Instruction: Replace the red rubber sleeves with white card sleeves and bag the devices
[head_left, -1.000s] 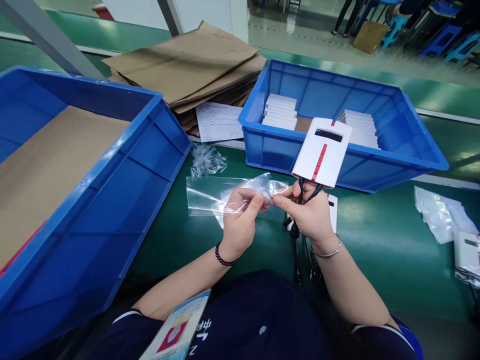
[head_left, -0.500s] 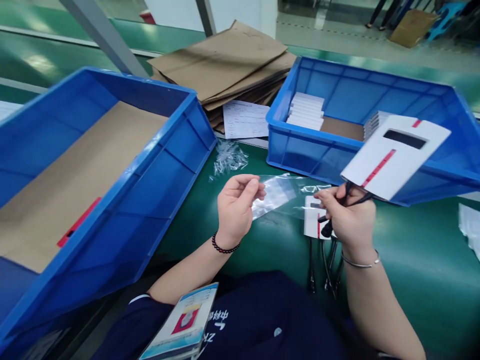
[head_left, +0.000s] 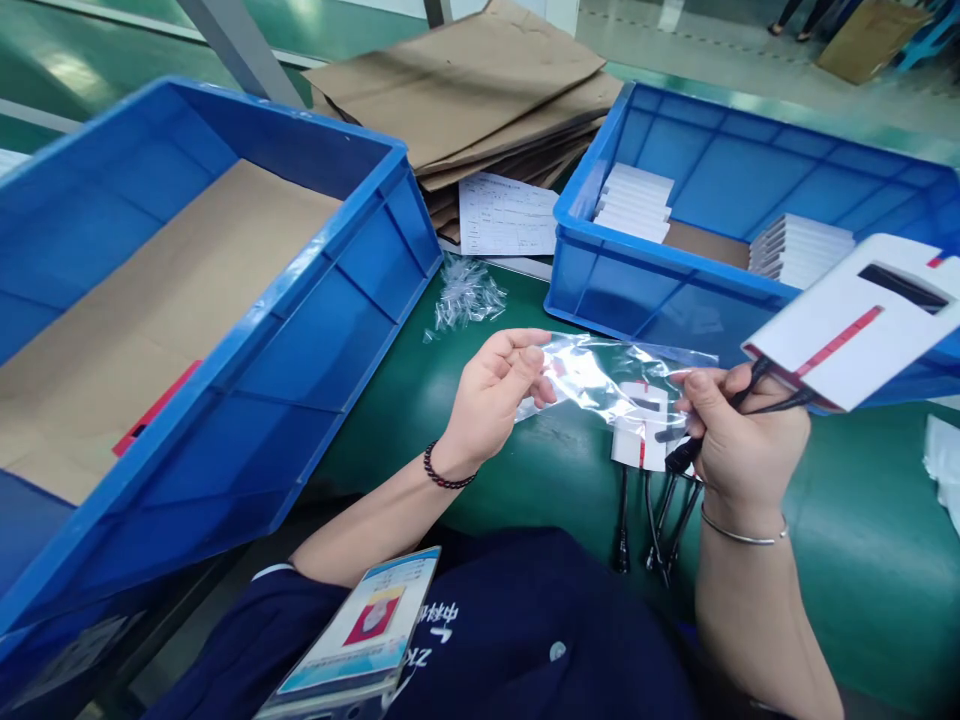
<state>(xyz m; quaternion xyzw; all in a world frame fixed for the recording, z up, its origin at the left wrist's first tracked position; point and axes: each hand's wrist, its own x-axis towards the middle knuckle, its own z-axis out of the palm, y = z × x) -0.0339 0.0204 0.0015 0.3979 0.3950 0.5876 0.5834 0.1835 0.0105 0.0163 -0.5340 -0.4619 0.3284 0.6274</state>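
My left hand (head_left: pixel 495 395) pinches one end of a clear plastic bag (head_left: pixel 607 375) above the green table. My right hand (head_left: pixel 739 435) pinches the bag's other end and also grips the black cords of a white device with a red stripe (head_left: pixel 855 325), which sticks out up and to the right. A second white device (head_left: pixel 645 440) lies on the table under the bag, its black cords trailing toward me.
A large blue bin (head_left: pixel 315 300) lined with cardboard stands at the left. A second blue bin (head_left: pixel 600 260) at the back right holds stacks of white devices. Cardboard sheets (head_left: pixel 465 90), a printed paper (head_left: pixel 506 215) and small clear bags (head_left: pixel 465 295) lie between them.
Both hands pulled apart, then drew the bag open between them. The white device in my right hand swung from upright to slanting out to the right.
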